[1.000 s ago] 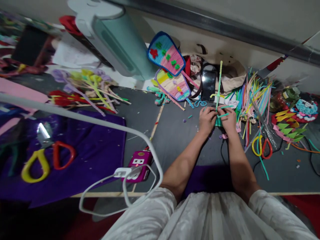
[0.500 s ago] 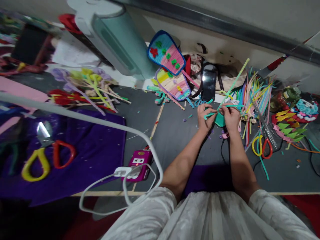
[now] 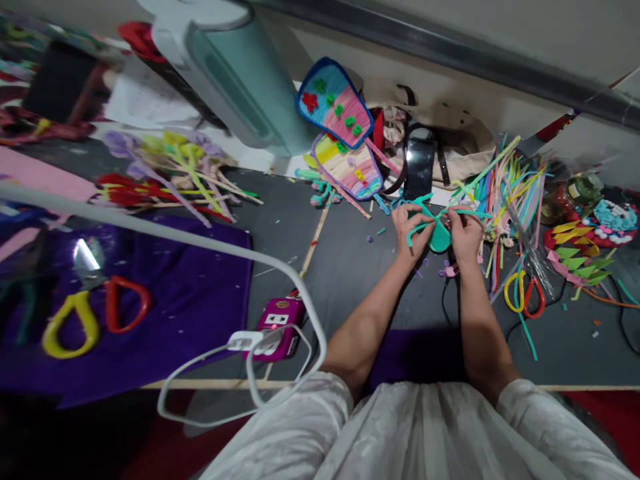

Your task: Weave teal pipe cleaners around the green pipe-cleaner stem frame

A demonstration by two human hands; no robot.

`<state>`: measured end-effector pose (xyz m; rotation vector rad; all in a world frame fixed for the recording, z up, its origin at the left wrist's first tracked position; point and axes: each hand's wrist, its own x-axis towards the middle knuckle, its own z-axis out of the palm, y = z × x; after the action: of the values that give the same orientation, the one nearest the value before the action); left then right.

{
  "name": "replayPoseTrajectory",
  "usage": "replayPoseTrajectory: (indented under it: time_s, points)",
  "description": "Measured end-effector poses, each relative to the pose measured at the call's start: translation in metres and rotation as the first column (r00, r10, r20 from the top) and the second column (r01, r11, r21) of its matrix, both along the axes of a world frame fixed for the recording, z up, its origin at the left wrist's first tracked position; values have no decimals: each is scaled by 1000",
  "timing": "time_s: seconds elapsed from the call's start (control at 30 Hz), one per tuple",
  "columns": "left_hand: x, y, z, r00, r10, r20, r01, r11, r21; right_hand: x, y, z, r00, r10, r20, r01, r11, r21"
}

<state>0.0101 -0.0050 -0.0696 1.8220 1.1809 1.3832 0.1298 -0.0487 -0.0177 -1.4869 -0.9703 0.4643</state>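
Between my hands is a teal pipe-cleaner piece [image 3: 440, 237] with a rounded solid part and loose ends sticking out. My left hand [image 3: 411, 230] pinches it from the left, with a bent teal end poking out past the fingers. From the right, my right hand [image 3: 466, 230] grips a pipe cleaner at its top, thumb and fingers closed. A long pale green pipe cleaner [image 3: 493, 164] slants up and right from the piece, over my right hand. Just right of my right hand lies a heap of many-coloured pipe cleaners [image 3: 520, 183].
Yellow-and-red scissors [image 3: 524, 293] lie right of my forearm; larger scissors [image 3: 90, 293] rest on purple cloth [image 3: 200, 293] at left. A white cable [image 3: 240, 252] loops past a magenta power socket [image 3: 280, 323]. Behind stand two decorated fans [image 3: 340, 107], a phone [image 3: 419, 167] and a pale green appliance [image 3: 250, 80].
My hands have drawn slightly apart, showing more of the teal piece's top. The long pale green pipe cleaner has swung down to the right.
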Motion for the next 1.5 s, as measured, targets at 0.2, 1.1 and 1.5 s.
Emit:
replayPoseTrajectory:
  time_s: [0.2,1.1,1.5]
  points:
    - [-2,-5,0,999,-2,-42,6,997,83,-2,-1,-1,971,41,237,-40,999,-10]
    - [-4,-8,10,934,229,275,-211,973,-92,-18,3,-16,957,153,246,-188,974,125]
    - [-4,3,4,852,364,375,-325,931,-167,-34,-4,-7,932,27,361,-64,994,90]
